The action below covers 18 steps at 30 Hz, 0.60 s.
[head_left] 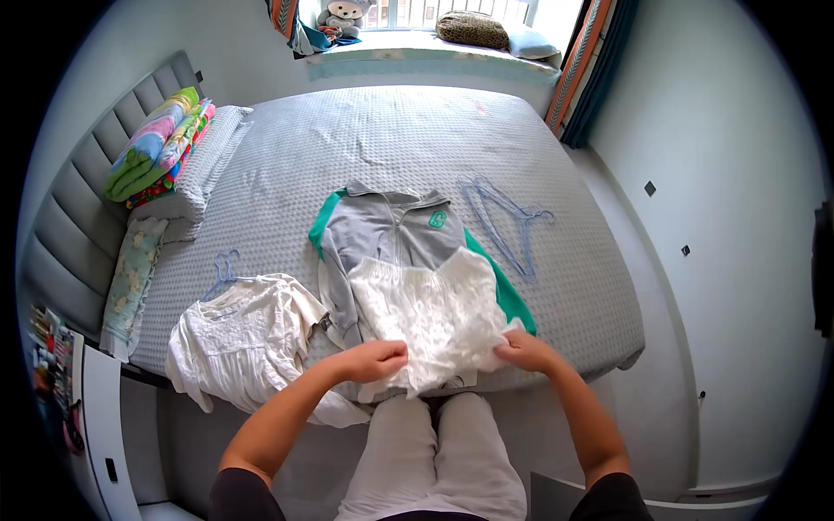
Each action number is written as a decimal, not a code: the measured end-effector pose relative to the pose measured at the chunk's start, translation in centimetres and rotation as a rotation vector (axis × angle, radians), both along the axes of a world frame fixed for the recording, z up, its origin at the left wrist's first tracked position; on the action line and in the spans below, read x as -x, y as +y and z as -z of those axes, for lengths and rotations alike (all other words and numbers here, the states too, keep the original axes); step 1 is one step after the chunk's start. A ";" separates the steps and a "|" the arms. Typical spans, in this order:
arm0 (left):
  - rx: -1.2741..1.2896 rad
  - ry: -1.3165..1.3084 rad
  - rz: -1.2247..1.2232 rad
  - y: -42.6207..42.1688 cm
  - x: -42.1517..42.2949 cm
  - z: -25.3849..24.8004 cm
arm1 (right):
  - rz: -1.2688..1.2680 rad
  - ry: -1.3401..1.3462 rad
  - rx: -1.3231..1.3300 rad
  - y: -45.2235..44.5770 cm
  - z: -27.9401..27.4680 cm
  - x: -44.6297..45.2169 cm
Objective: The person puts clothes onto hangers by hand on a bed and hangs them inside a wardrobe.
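A white textured garment [426,304] is spread between my two hands at the bed's near edge. My left hand [379,360] is closed on its left side, and my right hand [524,350] grips its right side. Beneath it lies a grey and green zip jacket [373,227], its lower part covered. To the left, a cream short-sleeved top [248,334] lies on the bed with blue hangers [228,267] at its neck. Blue wire hangers [512,221] rest to the right of the jacket.
The bed [304,139] has a padded headboard [82,187] at left, with a folded colourful quilt [156,148] on pillows. A window ledge [417,52] behind holds a plush toy [345,16] and cushions [472,29]. An open cabinet [104,425] stands at lower left.
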<state>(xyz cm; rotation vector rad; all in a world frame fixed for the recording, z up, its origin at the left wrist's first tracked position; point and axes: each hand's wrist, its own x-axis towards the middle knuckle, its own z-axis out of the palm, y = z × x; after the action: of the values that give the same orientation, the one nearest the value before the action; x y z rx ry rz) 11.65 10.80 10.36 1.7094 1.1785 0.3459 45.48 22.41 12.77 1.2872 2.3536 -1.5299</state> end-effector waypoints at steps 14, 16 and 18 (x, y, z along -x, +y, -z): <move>-0.029 0.176 -0.913 10.2 -1.9 9.9 | 0.425 -0.014 -0.585 3.1 12.4 -0.7; -0.033 0.120 -0.887 10.7 -2.9 7.7 | 0.616 -0.028 -0.587 4.3 11.1 -1.7; -0.191 -0.050 -0.969 11.8 -2.8 12.5 | 0.776 -0.075 -0.609 6.7 11.3 -3.9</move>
<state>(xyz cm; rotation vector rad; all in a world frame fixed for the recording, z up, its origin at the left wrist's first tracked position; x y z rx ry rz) 14.43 22.64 -2.13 1.1500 1.9248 1.0991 49.37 29.15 1.42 2.5575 2.4936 -0.7883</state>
